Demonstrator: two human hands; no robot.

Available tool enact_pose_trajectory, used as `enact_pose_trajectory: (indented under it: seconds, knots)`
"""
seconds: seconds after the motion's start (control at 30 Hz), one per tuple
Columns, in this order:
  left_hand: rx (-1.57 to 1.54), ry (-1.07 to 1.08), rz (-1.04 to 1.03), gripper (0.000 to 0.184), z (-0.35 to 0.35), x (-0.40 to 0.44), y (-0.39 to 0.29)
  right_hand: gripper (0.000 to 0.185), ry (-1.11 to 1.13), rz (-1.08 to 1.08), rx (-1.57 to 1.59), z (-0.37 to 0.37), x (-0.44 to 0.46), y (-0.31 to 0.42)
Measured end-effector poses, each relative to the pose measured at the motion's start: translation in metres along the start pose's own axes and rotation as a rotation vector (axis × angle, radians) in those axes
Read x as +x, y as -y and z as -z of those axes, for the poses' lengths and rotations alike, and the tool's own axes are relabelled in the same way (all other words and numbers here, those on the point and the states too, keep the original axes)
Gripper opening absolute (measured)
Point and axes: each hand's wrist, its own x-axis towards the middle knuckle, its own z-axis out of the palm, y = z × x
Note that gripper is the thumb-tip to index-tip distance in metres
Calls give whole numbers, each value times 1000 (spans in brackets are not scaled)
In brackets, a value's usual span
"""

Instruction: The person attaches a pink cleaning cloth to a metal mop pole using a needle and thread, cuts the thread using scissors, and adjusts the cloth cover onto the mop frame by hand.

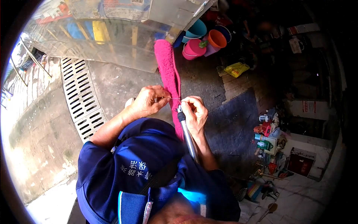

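A bright pink fluffy mop head (166, 61), long and flat, lies lengthwise in front of my chest. A silver metal pole (189, 140) with a black collar meets it near my hands and runs back beside my right forearm. Across the mop head stretches a thin pale strand (175, 98), too fine to tell whether thread or wire. My left hand (151, 100) pinches its left end between thumb and forefinger. On the other side, my right hand (194, 114) pinches the right end, close to the pole's tip.
Transparent sheeting (123, 48) hangs ahead on the left, above a slotted drain cover (82, 93). Several buckets, including a pink bucket (193, 48) and an orange bucket (217, 39), stand ahead right. A yellow bag (236, 69) lies nearby; assorted bottles (264, 143) crowd the right.
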Motion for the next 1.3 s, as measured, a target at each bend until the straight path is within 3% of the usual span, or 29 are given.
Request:
enact_pose_trajectory:
  seconds: [0.07, 0.17, 0.37, 0.47, 0.7, 0.8, 1.0, 1.1, 1.17, 1.3]
  knots:
    - [-62, 28, 123, 11, 1, 0, -3, 4, 18, 14, -8, 0, 0, 2]
    - [-54, 49, 128, 11, 4, 1, -6, 4, 15, -21, 10, -1, -1, 3]
    - [-31, 48, -21, 11, 3, 3, 3, 3, 11, -111, 43, -2, -2, 0]
    - [-68, 85, 69, 11, 4, 3, -2, 3, 15, -89, 56, -3, -2, 1]
    - [-67, 86, 22, 8, 4, 7, -6, 5, 18, -42, 29, -2, -3, 2]
    - [-72, 90, 13, 7, 6, 9, -7, 5, 22, -102, 144, -1, -2, -1]
    - [-55, 113, -10, 6, 6, 10, -7, 5, 17, -137, 38, 4, -1, 3]
    - [-42, 111, -15, 5, 4, 12, -7, 8, 11, -103, 164, 2, 1, 6]
    - [-55, 115, -15, 6, 3, 12, -6, 10, 12, 2, -137, 3, 2, 7]
    - [-81, 116, 27, 7, 1, 12, -5, 7, 16, 32, -84, 1, 3, 3]
